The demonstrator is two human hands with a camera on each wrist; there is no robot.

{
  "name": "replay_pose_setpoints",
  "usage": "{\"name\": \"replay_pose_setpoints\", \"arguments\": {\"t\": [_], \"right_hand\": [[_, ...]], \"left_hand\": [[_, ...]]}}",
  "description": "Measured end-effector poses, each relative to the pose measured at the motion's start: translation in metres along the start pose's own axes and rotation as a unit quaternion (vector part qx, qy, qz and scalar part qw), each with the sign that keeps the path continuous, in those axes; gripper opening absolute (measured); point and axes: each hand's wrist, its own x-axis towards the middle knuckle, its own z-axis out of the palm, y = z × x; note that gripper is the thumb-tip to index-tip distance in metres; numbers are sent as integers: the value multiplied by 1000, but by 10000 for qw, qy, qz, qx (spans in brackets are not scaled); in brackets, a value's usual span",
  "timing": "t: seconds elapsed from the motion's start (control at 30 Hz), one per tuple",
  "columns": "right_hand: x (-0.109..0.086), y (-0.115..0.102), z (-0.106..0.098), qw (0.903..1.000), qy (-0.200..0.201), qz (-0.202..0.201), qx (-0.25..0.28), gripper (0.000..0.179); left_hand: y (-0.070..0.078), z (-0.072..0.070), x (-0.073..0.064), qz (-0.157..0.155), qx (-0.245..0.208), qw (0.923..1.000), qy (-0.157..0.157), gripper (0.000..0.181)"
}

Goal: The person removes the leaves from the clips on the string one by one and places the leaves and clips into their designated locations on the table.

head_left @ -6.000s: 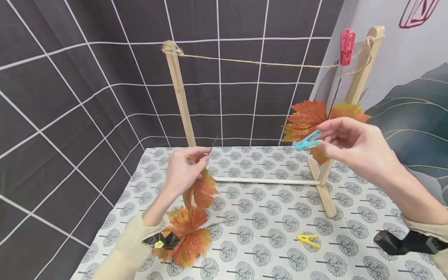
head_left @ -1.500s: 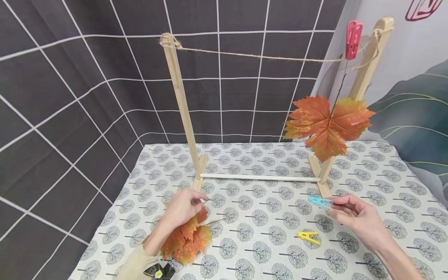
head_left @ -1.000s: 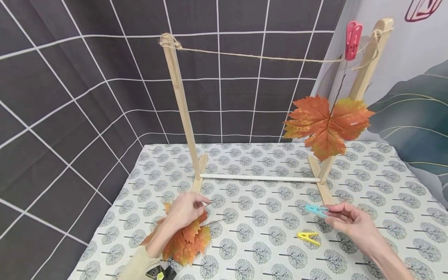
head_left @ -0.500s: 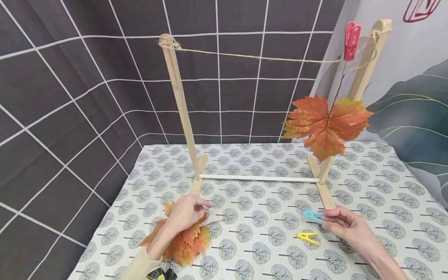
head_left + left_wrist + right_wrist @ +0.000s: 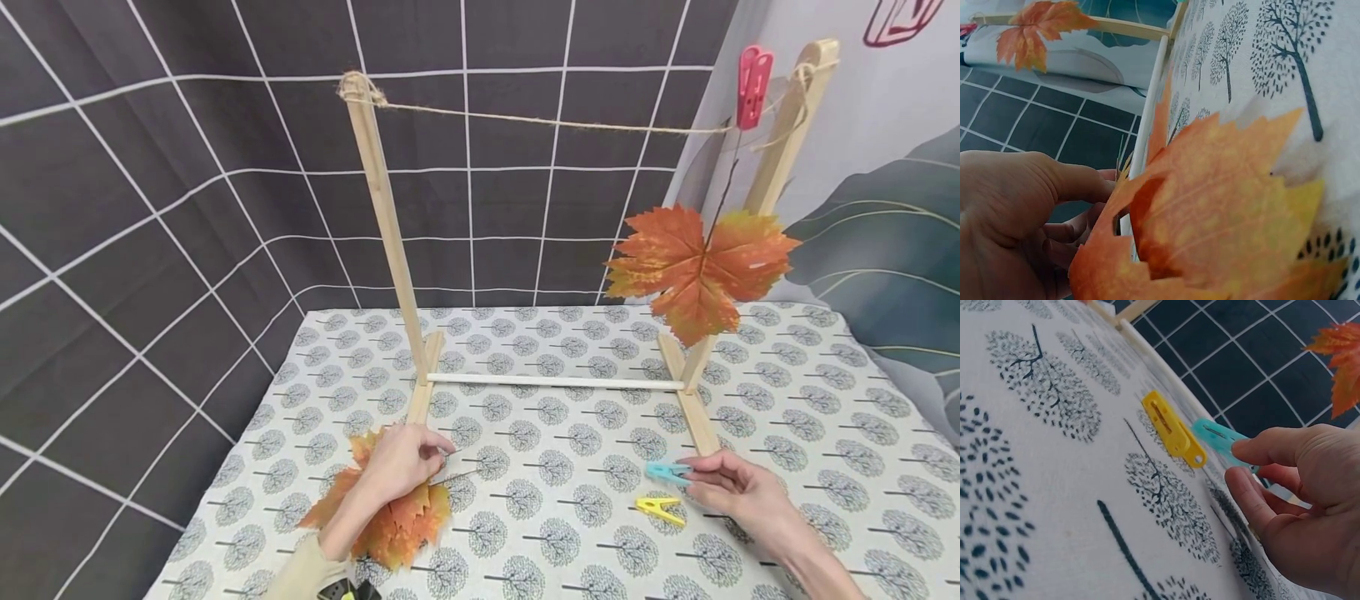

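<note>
My left hand [image 5: 401, 462] pinches the thin stem of an orange artificial maple leaf [image 5: 1222, 187] between thumb and forefinger. It is low at the table's left, overlapping another orange leaf [image 5: 405, 529] that lies there with its stem pointing right. The thumb and fingertips of my right hand [image 5: 738, 492] pinch one end of a light blue clothespin [image 5: 667, 472], low over the cloth. Just in front of that lies a yellow clothespin [image 5: 660, 510] on its side. A third maple leaf [image 5: 701, 267] hangs by its stem from a red clothespin [image 5: 753, 87] on the twine [image 5: 555, 122].
Two wooden posts, the left post [image 5: 390, 225] and the right post [image 5: 787, 142], carry the twine. A white rod [image 5: 555, 381] joins their feet low across the table. A tree-patterned cloth [image 5: 570, 533] covers the table, with a dark gridded curtain [image 5: 510, 208] behind.
Six seconds ago both hands were raised, the left with its leaf by the left post, the right with the blue clothespin before the hanging leaf. Both have come down, lately only slightly.
</note>
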Motion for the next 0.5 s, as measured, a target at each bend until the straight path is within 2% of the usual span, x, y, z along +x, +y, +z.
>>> {"name": "replay_pose_setpoints", "arguments": {"t": [0.23,0.5], "right_hand": [[1,2,1,10000,21,79,-32,31],[0,3,1,9996,-46,116,-235,34]], "left_hand": [[-3,3,-1,142,-1,9999,27,21],[-3,5,-1,130,82,9999,-25,18]]}}
